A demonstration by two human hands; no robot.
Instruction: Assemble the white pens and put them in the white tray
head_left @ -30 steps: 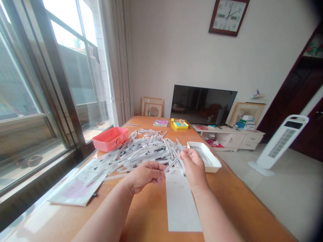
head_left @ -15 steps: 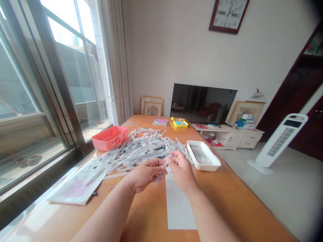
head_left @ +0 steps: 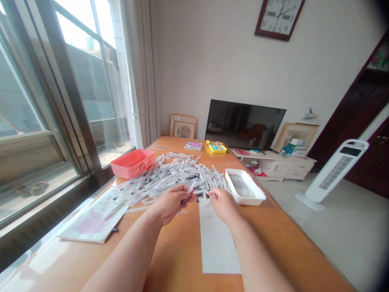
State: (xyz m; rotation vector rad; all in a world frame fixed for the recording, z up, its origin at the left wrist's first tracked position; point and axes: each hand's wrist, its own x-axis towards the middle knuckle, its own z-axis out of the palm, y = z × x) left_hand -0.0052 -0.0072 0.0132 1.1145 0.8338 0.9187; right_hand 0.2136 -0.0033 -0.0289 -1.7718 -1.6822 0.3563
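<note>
A large heap of white pens (head_left: 173, 178) lies across the middle of the wooden table (head_left: 273, 239). My left hand (head_left: 170, 202) is closed around one white pen (head_left: 185, 198), its tip pointing up toward the heap. My right hand (head_left: 223, 202) reaches into the near edge of the heap, with its fingers curled on the pens there; what it grips is hidden. A white strip of paper (head_left: 217, 239) lies on the table under and in front of my right hand.
A white tray (head_left: 244, 187) with a few pens stands right of the heap, a pink tray (head_left: 132, 163) left of it. A printed sheet (head_left: 91, 219) lies at the left edge. Books and a yellow box (head_left: 216, 147) sit at the far end. A tower fan (head_left: 332, 172) stands on the floor.
The pen passed from between both hands into my left hand alone. My right hand moved forward and down to the edge of the heap.
</note>
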